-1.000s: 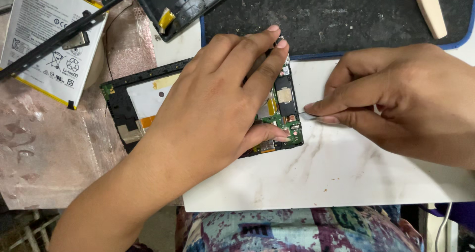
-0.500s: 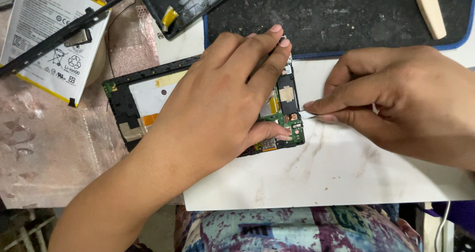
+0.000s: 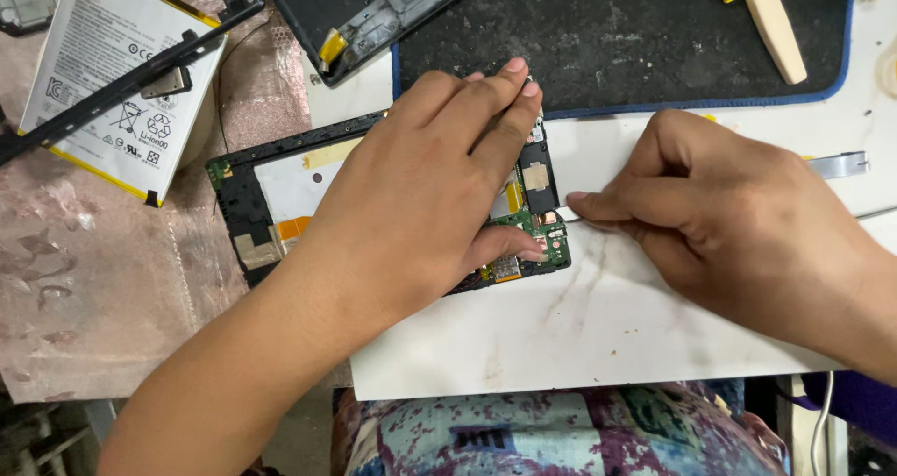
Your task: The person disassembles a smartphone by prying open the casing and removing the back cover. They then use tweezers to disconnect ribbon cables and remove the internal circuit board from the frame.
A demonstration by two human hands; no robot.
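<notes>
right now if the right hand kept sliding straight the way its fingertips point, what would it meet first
The right hand points leftward, pinching a thin metal tool whose tip is hard to make out. It would likely first meet the green circuit board at the edge of the opened black tablet frame, then the left hand pressing on it.

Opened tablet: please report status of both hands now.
Left hand flat on opened tablet, pinning it. Right hand pinches thin tool at circuit board. Nothing blocking.

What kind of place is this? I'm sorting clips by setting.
Most likely an electronics repair bench. The left hand steadies an opened tablet with its circuit board bared, a removed flat battery lies beside it, and a black work mat covers the table's far side.
</notes>
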